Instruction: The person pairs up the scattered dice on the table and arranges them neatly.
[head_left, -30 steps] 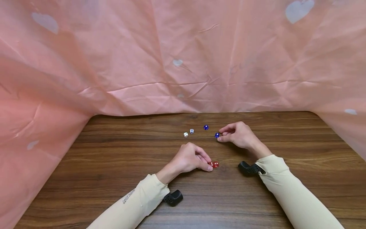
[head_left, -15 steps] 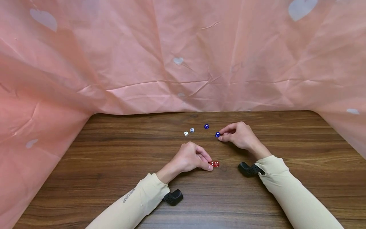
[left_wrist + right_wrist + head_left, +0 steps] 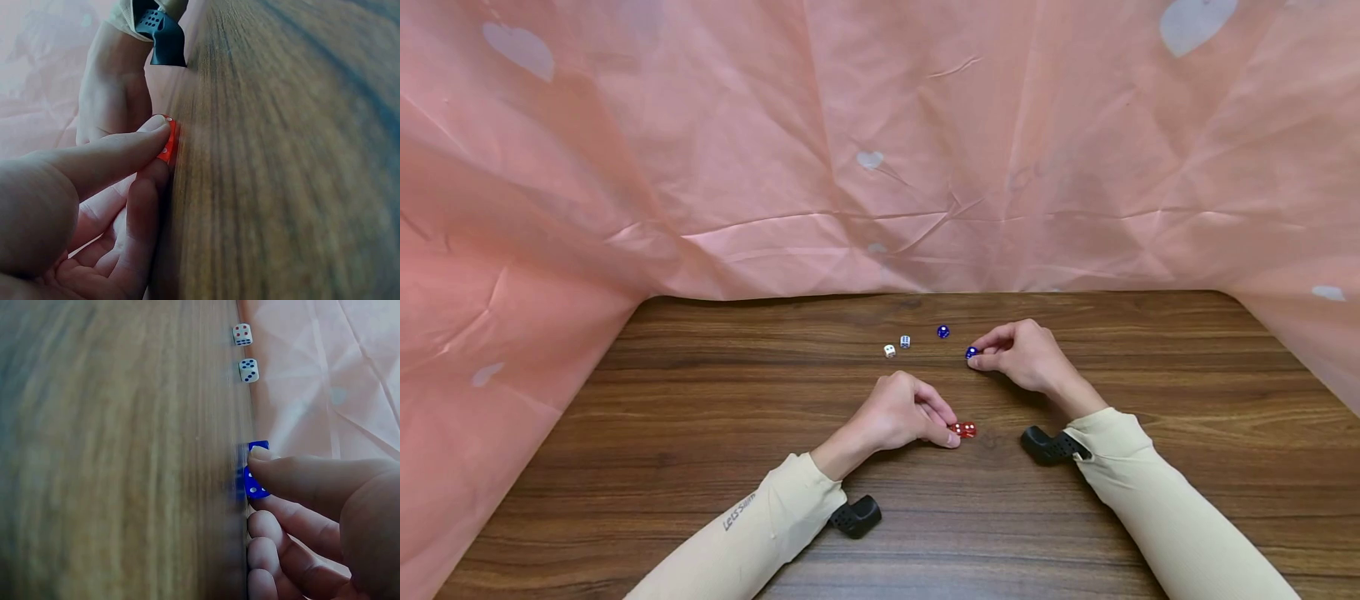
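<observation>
1. Red dice (image 3: 970, 429), two by the look of them, lie at the fingertips of the left hand (image 3: 895, 417) in the head view, the nearer one pinched. The right hand (image 3: 1030, 358) pinches a blue die (image 3: 972, 352) on the wood-grained table (image 3: 737, 417); a second blue die (image 3: 943, 332) and two white dice (image 3: 906, 342) sit left of that hand, past its fingertips.
2. Left wrist: the thumb presses a smooth, translucent-looking red face low beside the table. A light, level pinch should avoid tipping its neighbour.
3. Right wrist: the thumb covers much of the glossy blue; whether it hides one die or two, I cannot tell. Squaring the pads on opposite faces would likely prevent slipping. The white dice have rounded corners.
</observation>
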A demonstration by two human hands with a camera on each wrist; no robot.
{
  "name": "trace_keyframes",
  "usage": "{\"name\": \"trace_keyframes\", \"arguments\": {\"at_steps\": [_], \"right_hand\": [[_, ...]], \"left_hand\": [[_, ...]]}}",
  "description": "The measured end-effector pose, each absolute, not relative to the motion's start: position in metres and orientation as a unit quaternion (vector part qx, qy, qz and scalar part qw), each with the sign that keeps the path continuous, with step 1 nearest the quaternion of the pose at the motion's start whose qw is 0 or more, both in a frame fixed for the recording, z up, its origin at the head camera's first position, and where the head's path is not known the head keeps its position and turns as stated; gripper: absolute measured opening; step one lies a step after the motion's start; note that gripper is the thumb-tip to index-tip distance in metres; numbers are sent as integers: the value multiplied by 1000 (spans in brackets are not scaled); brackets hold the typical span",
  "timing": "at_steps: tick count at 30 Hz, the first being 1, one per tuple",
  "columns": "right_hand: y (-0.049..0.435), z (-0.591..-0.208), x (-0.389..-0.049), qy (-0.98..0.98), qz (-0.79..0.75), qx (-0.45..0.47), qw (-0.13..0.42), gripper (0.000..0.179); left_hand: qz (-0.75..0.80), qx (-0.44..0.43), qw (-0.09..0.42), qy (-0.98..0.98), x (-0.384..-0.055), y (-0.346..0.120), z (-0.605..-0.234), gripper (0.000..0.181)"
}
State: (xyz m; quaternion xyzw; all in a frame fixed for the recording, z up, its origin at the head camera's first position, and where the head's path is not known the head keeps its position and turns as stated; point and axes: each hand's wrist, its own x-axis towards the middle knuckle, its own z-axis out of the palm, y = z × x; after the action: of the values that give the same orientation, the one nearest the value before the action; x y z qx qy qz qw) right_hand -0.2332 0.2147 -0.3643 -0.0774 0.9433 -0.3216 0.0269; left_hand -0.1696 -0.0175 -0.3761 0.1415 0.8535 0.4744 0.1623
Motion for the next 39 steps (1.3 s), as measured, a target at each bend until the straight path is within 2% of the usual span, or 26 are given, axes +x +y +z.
{"name": "trace_keyframes", "arguments": {"at_steps": [22, 39], "right_hand": [[217, -364, -231, 946, -316, -73, 6, 22], [219, -360, -230, 941, -330, -74, 17, 23]], "left_hand": [[475, 143, 167, 852, -171, -16, -375, 18], [478, 141, 170, 850, -171, -18, -376, 18]]}}
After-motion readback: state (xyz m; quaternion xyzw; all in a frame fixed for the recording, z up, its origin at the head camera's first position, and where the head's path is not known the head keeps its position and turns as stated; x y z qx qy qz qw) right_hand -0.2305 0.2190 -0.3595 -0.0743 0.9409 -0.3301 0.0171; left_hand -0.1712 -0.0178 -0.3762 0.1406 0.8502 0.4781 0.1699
